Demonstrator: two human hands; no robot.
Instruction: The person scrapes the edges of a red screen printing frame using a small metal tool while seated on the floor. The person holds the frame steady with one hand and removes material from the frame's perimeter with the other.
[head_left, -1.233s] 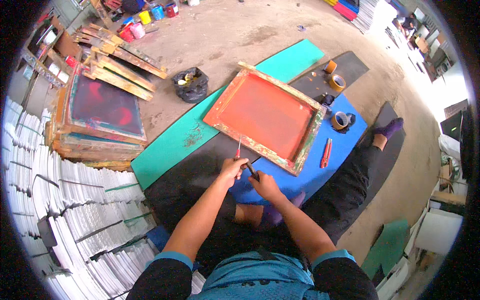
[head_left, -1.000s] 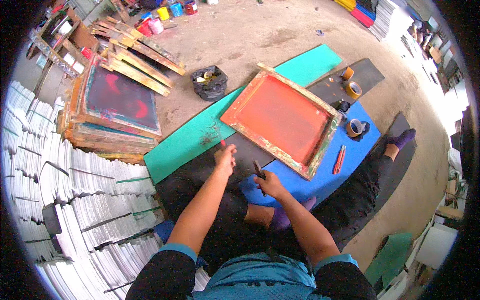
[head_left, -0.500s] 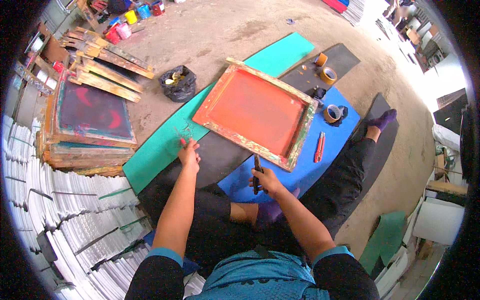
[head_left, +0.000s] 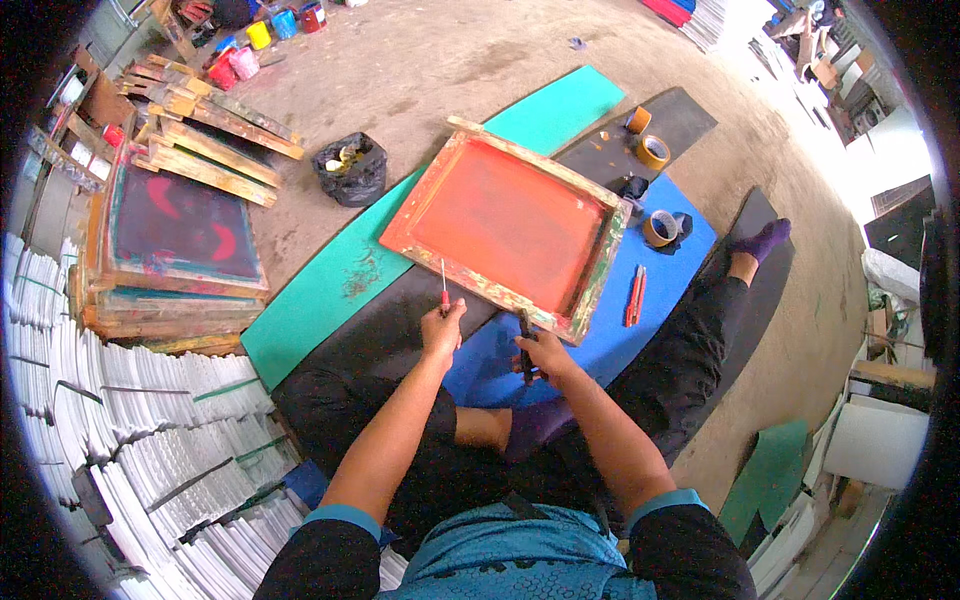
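Left hand point(head_left: 441, 330) pinches a thin red-handled tool point(head_left: 443, 288) upright — tip near the front edge of the orange screen frame point(head_left: 505, 224). Right hand point(head_left: 541, 352) grips a dark-handled tool point(head_left: 525, 343), fingers closed, just below that edge. Frame lies flat across black and blue mats point(head_left: 600, 340), before the seated person's legs.

Bright, even daylight across concrete floor point(head_left: 420, 60). Strongest light from upper right, where area near stacked goods blows out to white glare. Shadows soft, short, no hard edges. Centre sharp; slight softness toward rim. Heavy fisheye bending at edges, black vignette ring in all 4 corners.
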